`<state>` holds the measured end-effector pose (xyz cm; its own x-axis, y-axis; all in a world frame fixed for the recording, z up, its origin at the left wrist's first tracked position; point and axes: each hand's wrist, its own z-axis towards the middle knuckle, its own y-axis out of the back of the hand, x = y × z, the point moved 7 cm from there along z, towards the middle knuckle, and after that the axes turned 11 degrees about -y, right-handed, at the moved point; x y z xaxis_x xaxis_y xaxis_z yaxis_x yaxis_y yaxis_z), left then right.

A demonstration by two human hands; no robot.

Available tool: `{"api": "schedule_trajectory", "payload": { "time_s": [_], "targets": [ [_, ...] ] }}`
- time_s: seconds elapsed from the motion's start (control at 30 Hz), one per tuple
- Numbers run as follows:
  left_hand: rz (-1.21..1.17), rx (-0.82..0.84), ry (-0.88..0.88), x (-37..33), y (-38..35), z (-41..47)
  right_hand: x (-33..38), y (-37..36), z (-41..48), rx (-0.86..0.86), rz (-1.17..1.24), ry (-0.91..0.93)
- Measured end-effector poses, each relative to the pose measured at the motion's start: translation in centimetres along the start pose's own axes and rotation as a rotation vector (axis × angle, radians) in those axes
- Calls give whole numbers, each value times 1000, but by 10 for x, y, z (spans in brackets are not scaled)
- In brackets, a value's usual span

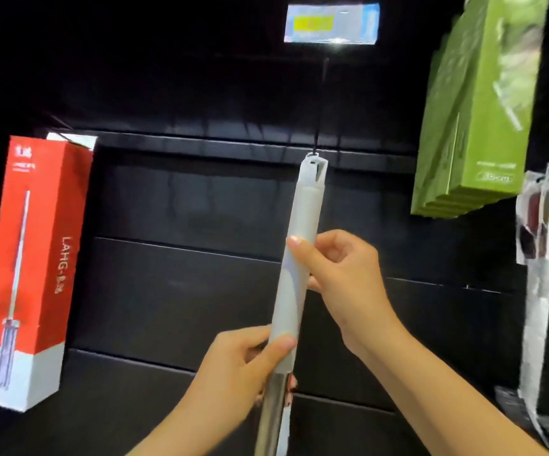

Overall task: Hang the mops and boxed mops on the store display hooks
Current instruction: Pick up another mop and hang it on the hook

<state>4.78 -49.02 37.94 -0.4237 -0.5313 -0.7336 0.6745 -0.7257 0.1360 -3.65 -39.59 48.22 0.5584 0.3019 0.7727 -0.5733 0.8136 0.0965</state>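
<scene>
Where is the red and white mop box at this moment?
In the head view, the red and white mop box is at the far left, in front of the dark wall, well left of the grey mop handle.

Left hand (240,373), right hand (339,268): bare, forearms uncovered; one right-hand nail pale pink, short.
</scene>
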Motion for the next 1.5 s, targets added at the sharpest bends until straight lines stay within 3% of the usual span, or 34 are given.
{"api": "schedule_trajectory", "payload": {
  "time_s": [0.37,0.6,0.83,1.0,1.2,1.5],
  "targets": [
    [-161,137,-162,-71,14,106,99,4,81,-247,-121,120],
    [-260,196,-220,-87,14,136,124,6,99,-347,-124,166],
    [-302,201,-195,-56,6,154,88,9,125,-362,-162,46],
    [-304,174,-67,-14,6,168,39,-1,156,-364,-174,-75],
    [-324,164,36,23,-1,199,5,-6,199,-441,-326,-89],
    [-287,187,-9,65,-9,235,-26,-8,241,-471,-485,-117]
  ]
}}
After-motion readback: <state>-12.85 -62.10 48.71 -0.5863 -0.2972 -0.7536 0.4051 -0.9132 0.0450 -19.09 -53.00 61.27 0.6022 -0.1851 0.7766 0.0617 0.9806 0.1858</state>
